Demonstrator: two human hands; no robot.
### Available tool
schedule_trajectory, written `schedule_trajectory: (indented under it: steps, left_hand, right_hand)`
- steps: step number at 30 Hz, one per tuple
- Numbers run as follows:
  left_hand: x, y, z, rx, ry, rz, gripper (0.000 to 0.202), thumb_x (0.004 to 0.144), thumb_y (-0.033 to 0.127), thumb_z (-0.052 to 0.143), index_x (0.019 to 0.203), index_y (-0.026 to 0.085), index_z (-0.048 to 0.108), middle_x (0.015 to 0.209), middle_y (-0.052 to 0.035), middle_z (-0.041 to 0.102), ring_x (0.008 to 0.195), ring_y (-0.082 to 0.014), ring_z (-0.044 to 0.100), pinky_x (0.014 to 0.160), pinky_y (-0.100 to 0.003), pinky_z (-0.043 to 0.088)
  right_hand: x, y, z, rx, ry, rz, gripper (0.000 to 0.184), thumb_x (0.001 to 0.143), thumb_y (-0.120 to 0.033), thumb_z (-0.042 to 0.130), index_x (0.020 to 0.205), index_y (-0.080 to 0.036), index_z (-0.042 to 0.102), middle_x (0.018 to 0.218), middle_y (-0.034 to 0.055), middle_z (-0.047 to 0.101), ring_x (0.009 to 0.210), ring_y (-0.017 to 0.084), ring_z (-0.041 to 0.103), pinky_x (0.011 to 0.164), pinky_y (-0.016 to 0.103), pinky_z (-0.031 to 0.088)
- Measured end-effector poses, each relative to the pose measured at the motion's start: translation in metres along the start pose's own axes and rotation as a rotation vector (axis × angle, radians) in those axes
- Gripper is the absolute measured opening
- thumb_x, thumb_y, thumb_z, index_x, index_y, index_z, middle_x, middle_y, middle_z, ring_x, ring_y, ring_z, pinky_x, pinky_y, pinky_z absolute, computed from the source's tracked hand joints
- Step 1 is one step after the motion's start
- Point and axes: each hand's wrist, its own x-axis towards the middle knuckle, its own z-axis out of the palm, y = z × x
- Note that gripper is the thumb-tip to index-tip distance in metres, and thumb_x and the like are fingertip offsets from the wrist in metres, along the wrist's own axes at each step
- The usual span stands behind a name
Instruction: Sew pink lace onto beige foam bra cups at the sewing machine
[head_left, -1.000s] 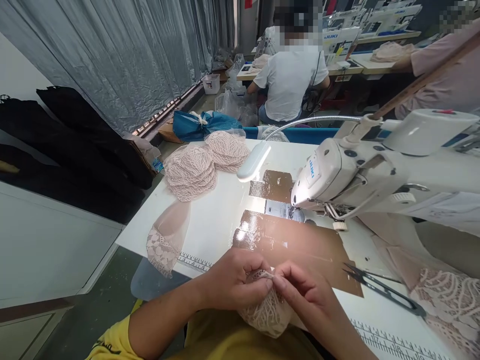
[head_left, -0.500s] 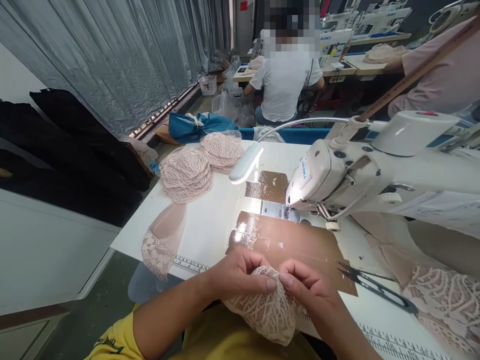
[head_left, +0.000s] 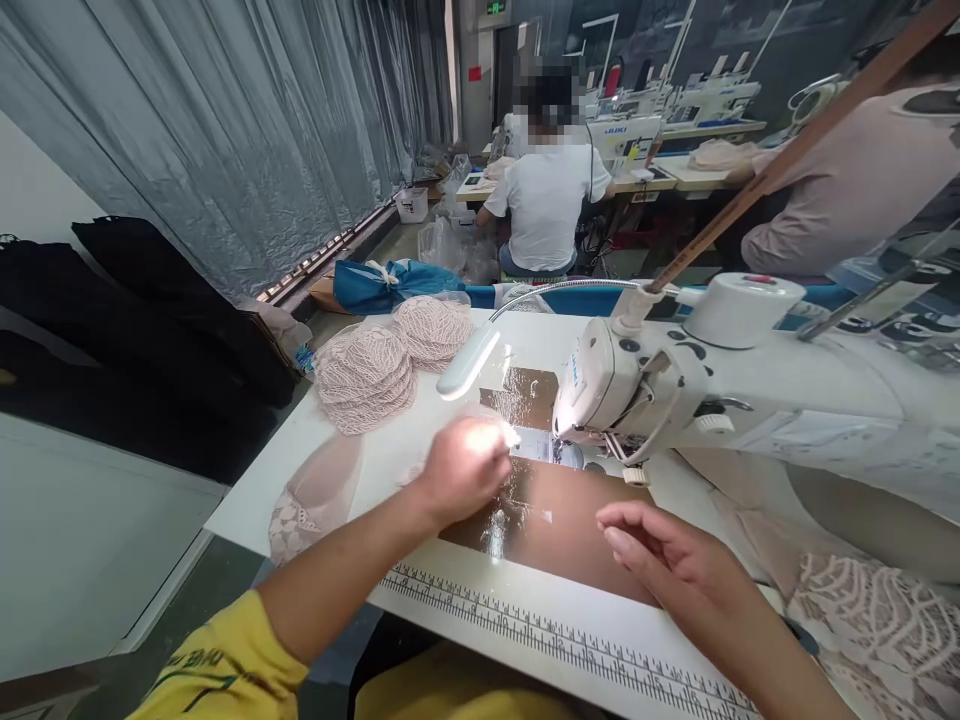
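My left hand [head_left: 465,465] is stretched out under the lamp's glare, just left of the needle of the white sewing machine [head_left: 600,385]. Its fingers are closed on a pale lace piece [head_left: 491,425], washed out by the light. My right hand [head_left: 667,550] hovers over the shiny brown plate [head_left: 562,520] with its fingers loosely apart and nothing in it. The gooseneck lamp [head_left: 469,360] hangs right above my left hand.
Two stacks of pink lace cups [head_left: 365,378] lie at the table's far left. A lace and mesh piece [head_left: 315,495] hangs over the left edge, and more lace [head_left: 877,620] lies at the right. A printed ruler [head_left: 555,640] runs along the front edge. Other people [head_left: 544,200] sew behind.
Both hands held the lace piece together near my lap. Now my left hand has carried it forward to the needle, and my right hand has let go and moved right.
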Motion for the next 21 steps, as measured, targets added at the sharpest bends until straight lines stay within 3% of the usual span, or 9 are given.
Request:
schedule_trajectory:
  steps: [1, 3, 5, 8, 12, 15, 18, 21]
  left_hand:
    - [0.006, 0.01, 0.016, 0.156, -0.105, 0.07, 0.016, 0.081, 0.011, 0.047, 0.069, 0.015, 0.057, 0.07, -0.0069, 0.059, 0.072, -0.0199, 0.055, 0.065, -0.03, 0.043]
    - [0.013, 0.03, 0.044, 0.204, -0.183, 0.131, 0.015, 0.077, 0.006, 0.048, 0.074, 0.013, 0.061, 0.073, -0.0102, 0.062, 0.073, -0.0226, 0.056, 0.063, -0.032, 0.044]
    - [0.012, 0.048, 0.056, 0.22, -0.229, 0.17, 0.013, 0.075, 0.007, 0.049, 0.076, 0.011, 0.062, 0.074, -0.012, 0.063, 0.073, -0.0247, 0.057, 0.061, -0.035, 0.044]
    - [0.005, 0.057, 0.047, 0.219, -0.262, 0.174, 0.015, 0.082, 0.017, 0.05, 0.077, 0.011, 0.062, 0.073, -0.0123, 0.062, 0.075, -0.0263, 0.057, 0.061, -0.036, 0.045]
    - [0.003, 0.039, 0.02, -0.048, -0.333, 0.228, 0.023, 0.089, 0.022, 0.047, 0.073, 0.014, 0.061, 0.072, -0.0067, 0.063, 0.073, -0.019, 0.058, 0.067, -0.03, 0.048]
    - [0.003, 0.023, 0.019, -0.227, -0.269, 0.24, 0.02, 0.091, 0.02, 0.047, 0.083, 0.014, 0.064, 0.085, -0.0063, 0.066, 0.078, -0.0156, 0.06, 0.071, -0.026, 0.05]
    - [0.001, 0.016, 0.036, -0.175, -0.114, 0.295, 0.024, 0.093, 0.019, 0.044, 0.101, 0.012, 0.065, 0.105, -0.0109, 0.067, 0.087, -0.0195, 0.059, 0.077, -0.032, 0.052]
    - [0.002, 0.013, 0.053, -0.104, -0.035, 0.366, 0.03, 0.095, 0.019, 0.04, 0.112, 0.009, 0.063, 0.118, -0.0133, 0.064, 0.086, -0.0202, 0.058, 0.076, -0.034, 0.053]
  right_hand:
    - [0.007, -0.002, -0.001, -0.076, -0.041, -0.037, 0.029, 0.085, -0.049, 0.051, 0.094, -0.025, 0.065, 0.086, 0.0024, 0.069, 0.078, 0.02, 0.063, 0.067, 0.029, 0.048]
    - [0.021, -0.004, 0.001, -0.21, -0.104, -0.1, 0.028, 0.088, -0.041, 0.044, 0.098, -0.026, 0.065, 0.092, 0.0037, 0.07, 0.081, 0.021, 0.064, 0.069, 0.031, 0.049]
    - [0.033, -0.003, 0.006, -0.308, -0.123, -0.173, 0.029, 0.09, -0.032, 0.039, 0.102, -0.024, 0.064, 0.098, 0.005, 0.07, 0.088, 0.022, 0.064, 0.076, 0.034, 0.049]
    - [0.042, 0.003, 0.021, -0.475, -0.113, -0.294, 0.033, 0.089, -0.017, 0.033, 0.1, -0.021, 0.065, 0.103, 0.0072, 0.068, 0.092, 0.022, 0.063, 0.078, 0.034, 0.049]
    - [0.042, 0.017, 0.04, -0.777, -0.033, -0.391, 0.031, 0.087, -0.009, 0.038, 0.091, -0.019, 0.067, 0.086, 0.0055, 0.064, 0.07, 0.018, 0.062, 0.058, 0.027, 0.045]
    - [0.04, 0.026, 0.047, -0.917, 0.068, -0.495, 0.036, 0.082, -0.002, 0.043, 0.097, -0.021, 0.069, 0.084, 0.0042, 0.065, 0.069, 0.017, 0.061, 0.056, 0.026, 0.043]
    - [0.041, 0.028, 0.047, -0.997, 0.11, -0.515, 0.045, 0.078, 0.004, 0.043, 0.106, -0.021, 0.069, 0.09, 0.0044, 0.068, 0.069, 0.017, 0.062, 0.057, 0.026, 0.045]
    - [0.043, 0.024, 0.045, -1.04, 0.1, -0.489, 0.048, 0.079, 0.006, 0.042, 0.112, -0.019, 0.068, 0.101, 0.0057, 0.069, 0.069, 0.017, 0.062, 0.061, 0.029, 0.049]
